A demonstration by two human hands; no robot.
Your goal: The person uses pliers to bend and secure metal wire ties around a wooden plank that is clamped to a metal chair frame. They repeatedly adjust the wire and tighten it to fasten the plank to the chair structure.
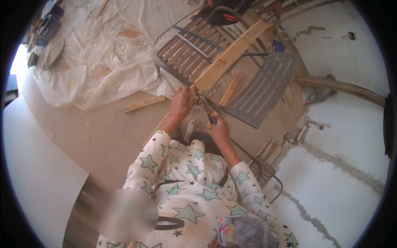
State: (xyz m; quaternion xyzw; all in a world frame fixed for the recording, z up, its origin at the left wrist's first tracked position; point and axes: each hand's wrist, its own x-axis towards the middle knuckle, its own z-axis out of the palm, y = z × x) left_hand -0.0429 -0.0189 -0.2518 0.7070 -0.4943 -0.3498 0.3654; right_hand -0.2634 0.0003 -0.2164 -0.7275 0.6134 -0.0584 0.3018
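A long wooden plank (231, 58) slants across a chair, its near end pointing toward me. My left hand (182, 104) is closed at that near end, fingers bent against the wood. In my right hand (220, 131) is a pair of pliers (208, 106) with dark handles. Their jaws meet the end of the plank, right beside my left fingertips. Whatever the jaws grip is too small to make out. Under the plank stands a brown slatted chair (186, 53) with dark metal armrests, and a grey slatted chair back (264, 89) lies to its right.
Crumpled plastic sheeting (99, 49) covers the floor at the far left. A loose wood strip (144, 104) lies left of the chair, another strip (230, 89) beneath the plank. Pipes (304, 132) jut from the patched white wall (343, 124). A white panel (41, 173) stands at left.
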